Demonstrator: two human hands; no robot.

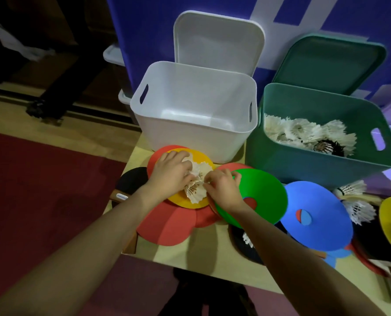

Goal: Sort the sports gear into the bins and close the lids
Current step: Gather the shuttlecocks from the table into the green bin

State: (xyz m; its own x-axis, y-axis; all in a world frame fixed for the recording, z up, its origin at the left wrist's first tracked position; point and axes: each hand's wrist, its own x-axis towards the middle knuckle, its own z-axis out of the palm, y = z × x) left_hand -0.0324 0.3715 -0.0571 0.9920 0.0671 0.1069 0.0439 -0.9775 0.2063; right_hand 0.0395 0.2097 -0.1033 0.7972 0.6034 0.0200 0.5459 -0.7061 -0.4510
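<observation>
Left hand (170,171) and right hand (221,187), fingers curled, grip white feathered shuttlecocks (195,190) lying on a yellow flat disc cone (203,159). Behind stands an open white plastic bin (190,133); to its right, an open green plastic bin (304,163) holding more shuttlecocks (304,133).

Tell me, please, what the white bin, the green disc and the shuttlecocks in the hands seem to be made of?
White bin: likely moulded plastic, matte, with smooth rounded walls and cut-out handles.
Green disc: seems soft, flexible plastic or rubber; thin, evenly coloured, dull sheen.
Shuttlecocks: apparently real feathers, off-white, with separate ribbed quills; their bases are hidden.
</observation>
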